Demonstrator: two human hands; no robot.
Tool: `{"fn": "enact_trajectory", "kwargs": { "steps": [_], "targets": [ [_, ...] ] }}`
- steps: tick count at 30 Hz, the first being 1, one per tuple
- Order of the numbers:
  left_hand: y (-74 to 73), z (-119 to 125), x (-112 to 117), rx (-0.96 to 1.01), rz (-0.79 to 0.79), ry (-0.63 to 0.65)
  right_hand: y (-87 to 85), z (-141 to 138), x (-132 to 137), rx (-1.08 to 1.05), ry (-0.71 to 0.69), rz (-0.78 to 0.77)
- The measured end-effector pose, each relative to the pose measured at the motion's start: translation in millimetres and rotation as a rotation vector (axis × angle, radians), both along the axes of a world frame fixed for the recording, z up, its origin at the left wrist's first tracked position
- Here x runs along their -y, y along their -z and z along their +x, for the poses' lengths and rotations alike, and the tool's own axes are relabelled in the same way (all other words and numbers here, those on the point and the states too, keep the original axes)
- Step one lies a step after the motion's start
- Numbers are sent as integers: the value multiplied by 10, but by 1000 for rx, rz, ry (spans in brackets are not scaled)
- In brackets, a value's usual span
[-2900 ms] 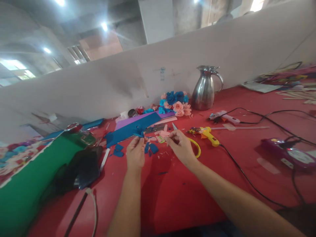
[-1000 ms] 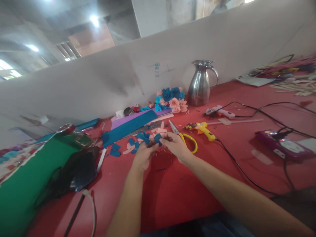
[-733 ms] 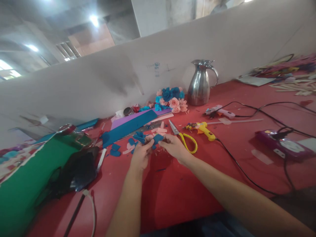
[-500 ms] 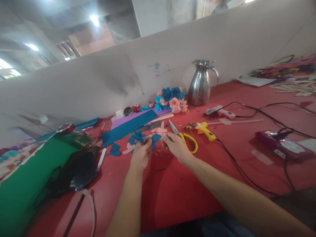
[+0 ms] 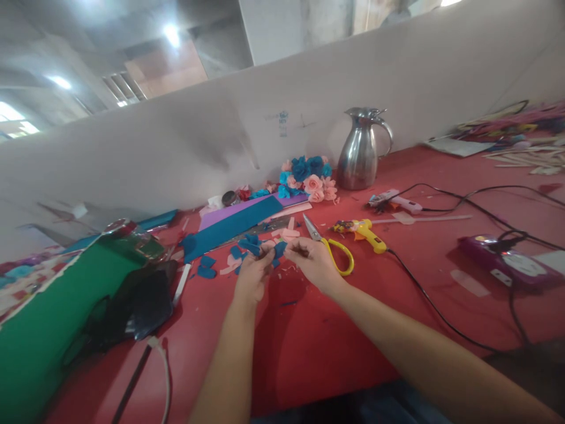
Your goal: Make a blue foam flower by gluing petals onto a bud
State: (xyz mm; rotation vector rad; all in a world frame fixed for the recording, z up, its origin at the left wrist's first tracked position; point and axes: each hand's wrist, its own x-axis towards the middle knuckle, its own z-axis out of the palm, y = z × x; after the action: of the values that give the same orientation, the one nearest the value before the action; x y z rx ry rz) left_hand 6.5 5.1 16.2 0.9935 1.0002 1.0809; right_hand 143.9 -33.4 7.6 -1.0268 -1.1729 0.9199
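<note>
My left hand (image 5: pixel 251 275) pinches a small blue paper flower piece (image 5: pixel 253 244) above the red table (image 5: pixel 309 341). My right hand (image 5: pixel 311 262) is curled close beside it, fingertips pinched at a blue petal (image 5: pixel 279 249) between the two hands. Loose blue petals (image 5: pixel 205 267) and pink paper scraps (image 5: pixel 288 233) lie just beyond my fingers. Yellow-handled scissors (image 5: pixel 336 257) rest right of my right hand.
A yellow glue gun (image 5: pixel 364 231) with a black cord, a second white glue gun (image 5: pixel 396 201), a steel jug (image 5: pixel 361 151), finished paper roses (image 5: pixel 310 177), blue and purple sheets (image 5: pixel 236 222), a green roll (image 5: pixel 48 330), a black bag (image 5: pixel 136 306), and a purple device (image 5: pixel 507 262) on the right.
My hands came together from apart; the right hand brought a blue petal to the flower piece in the left. The view shifted slightly, uncovering the scissors.
</note>
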Motion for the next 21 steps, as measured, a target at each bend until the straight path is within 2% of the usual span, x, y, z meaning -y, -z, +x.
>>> {"fn": "enact_trajectory", "kwargs": {
  "steps": [7,15,18,21],
  "targets": [
    [29,-6,-23,14,12,-1,5,-14,45,165,31,75],
    [37,-12,-26,8,6,-14,-150,37,126,398,179,118],
    [23,-1,-18,7,2,-19,-159,35,126,398,201,121],
    [4,11,-4,-3,-9,-14,-119,18,106,301,192,109]
  ]
}}
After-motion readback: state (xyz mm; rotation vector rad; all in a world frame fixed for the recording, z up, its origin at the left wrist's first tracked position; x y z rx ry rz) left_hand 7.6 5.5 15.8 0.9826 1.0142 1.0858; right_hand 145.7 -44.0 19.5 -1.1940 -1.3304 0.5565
